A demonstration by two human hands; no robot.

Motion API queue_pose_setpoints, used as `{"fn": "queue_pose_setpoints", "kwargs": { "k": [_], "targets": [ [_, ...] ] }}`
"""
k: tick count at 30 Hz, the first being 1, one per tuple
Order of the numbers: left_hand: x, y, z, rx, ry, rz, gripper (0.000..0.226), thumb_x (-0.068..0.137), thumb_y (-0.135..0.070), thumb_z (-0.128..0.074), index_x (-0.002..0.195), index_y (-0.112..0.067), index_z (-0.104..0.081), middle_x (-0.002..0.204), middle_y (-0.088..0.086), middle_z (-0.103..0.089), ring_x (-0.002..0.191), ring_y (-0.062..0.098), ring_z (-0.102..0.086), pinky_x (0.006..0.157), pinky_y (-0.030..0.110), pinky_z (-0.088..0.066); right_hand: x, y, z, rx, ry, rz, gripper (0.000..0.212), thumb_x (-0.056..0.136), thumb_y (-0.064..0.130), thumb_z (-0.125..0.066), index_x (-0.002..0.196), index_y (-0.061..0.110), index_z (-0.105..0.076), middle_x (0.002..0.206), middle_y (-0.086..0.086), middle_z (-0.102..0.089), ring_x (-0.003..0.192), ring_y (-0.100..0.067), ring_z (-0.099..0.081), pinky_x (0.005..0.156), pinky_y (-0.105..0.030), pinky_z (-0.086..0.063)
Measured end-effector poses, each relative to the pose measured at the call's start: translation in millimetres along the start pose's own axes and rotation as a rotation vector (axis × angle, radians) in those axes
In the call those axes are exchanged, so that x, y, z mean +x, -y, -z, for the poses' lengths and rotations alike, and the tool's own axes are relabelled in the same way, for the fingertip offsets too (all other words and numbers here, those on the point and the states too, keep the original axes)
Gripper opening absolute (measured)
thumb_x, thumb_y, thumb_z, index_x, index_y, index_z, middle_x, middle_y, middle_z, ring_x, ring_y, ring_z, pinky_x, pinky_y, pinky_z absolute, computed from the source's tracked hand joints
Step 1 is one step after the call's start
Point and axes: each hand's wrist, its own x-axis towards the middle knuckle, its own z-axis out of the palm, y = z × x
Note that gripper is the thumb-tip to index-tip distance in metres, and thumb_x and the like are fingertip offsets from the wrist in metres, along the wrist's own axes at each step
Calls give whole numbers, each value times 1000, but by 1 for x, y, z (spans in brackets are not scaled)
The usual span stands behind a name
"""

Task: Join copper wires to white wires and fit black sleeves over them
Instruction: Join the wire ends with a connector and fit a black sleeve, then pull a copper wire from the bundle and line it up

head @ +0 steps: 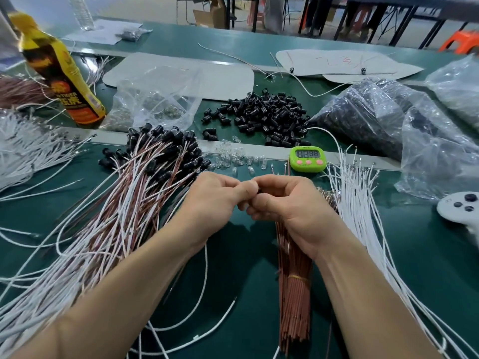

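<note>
My left hand (pixel 215 200) and my right hand (pixel 287 200) meet fingertip to fingertip over the green table, pinching something small and dark that the fingers mostly hide. A white wire (pixel 204 275) trails down from under my left hand. A banded bundle of copper wires (pixel 295 294) lies under my right wrist. Loose white wires (pixel 360 203) fan out to the right. A heap of finished copper-and-white wires with black sleeves (pixel 155 161) lies to the left. Loose black sleeves (pixel 267 115) are piled behind, with small clear connectors (pixel 233 161) in front of them.
A green timer (pixel 307 158) stands just beyond my hands. A yellow bottle (pixel 62 73) is at the back left beside an open plastic bag (pixel 155 99). Bags of black parts (pixel 388 120) fill the right. A white controller (pixel 458 206) sits at the right edge.
</note>
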Motion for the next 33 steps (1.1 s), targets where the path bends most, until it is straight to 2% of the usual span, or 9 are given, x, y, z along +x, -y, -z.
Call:
{"fn": "queue_pose_setpoints", "kwargs": {
  "k": [4, 9, 15, 20, 23, 26, 29, 31, 33],
  "targets": [
    [-2, -6, 4, -77, 57, 5, 50, 103, -31, -55, 57, -17, -66, 44, -8, -40, 42, 8, -29, 43, 21, -24, 0, 10, -5, 76, -45, -9, 17, 85, -7, -69, 91, 6, -79, 75, -15, -69, 62, -18, -59, 56, -21, -50],
    [-9, -21, 32, -127, 207, 61, 35, 108, -17, -48, 88, -9, -76, 50, -5, -40, 43, 7, -30, 42, 14, -26, 9, 36, -10, 388, -344, -117, 21, 100, 4, -59, 84, 7, -71, 71, -8, -65, 55, -11, -59, 52, -19, -53],
    [-17, -56, 66, -41, 179, 13, 34, 108, -16, -48, 92, -5, -75, 52, -4, -47, 45, 10, -36, 42, 17, -28, 23, 99, -15, 721, -394, -57, 21, 109, 11, -43, 106, -5, -57, 83, -21, -76, 74, -34, -78, 63, -41, -64],
    [-39, -74, 89, -20, 126, -15, 34, 106, -15, -49, 88, -4, -75, 53, 0, -54, 41, 11, -42, 39, 17, -32, 53, 124, -24, 655, -601, 44, 20, 110, 15, -48, 102, -1, -56, 61, -11, -71, 51, -19, -71, 52, -33, -61],
    [-57, -81, 109, 8, 64, -49, 34, 105, -14, -50, 83, -5, -75, 52, 3, -57, 38, 12, -44, 36, 18, -32, 78, 120, -31, 438, -678, 11, 17, 108, 18, -53, 112, 3, -59, 71, -9, -71, 45, -14, -65, 45, -26, -54],
    [-73, -86, 128, 244, -71, -60, 37, 101, -15, -57, 71, -12, -77, 48, -1, -61, 36, 13, -48, 36, 23, -38, 103, 103, -57, 205, -650, -70, 18, 105, 16, -56, 96, 2, -61, 72, -12, -70, 37, -12, -54, 39, -21, -40],
    [-92, -85, 150, 798, -299, -69, 32, 98, -33, -59, 73, -24, -78, 57, -5, -67, 53, 16, -60, 57, 37, -54, 125, 81, -95, 149, -545, -149, 19, 104, 9, -53, 86, 6, -52, 68, -15, -63, 31, -10, -40, 37, -17, -26],
    [-106, -83, 160, 1004, -495, -51, 25, 96, -43, -59, 85, -34, -79, 67, -3, -68, 60, 21, -56, 61, 33, -48, 136, 68, -117, 124, -503, -183, 17, 103, 6, -53, 86, 6, -53, 66, -14, -61, 29, -9, -38, 35, -16, -25],
    [-117, -80, 164, 1108, -635, -86, 18, 93, -48, -63, 90, -38, -78, 65, -5, -57, 62, 23, -48, 61, 32, -39, 148, 55, -132, 67, -489, -198, 19, 102, 8, -56, 83, 6, -56, 65, -12, -60, 32, -10, -42, 35, -17, -30]
  ]
}}
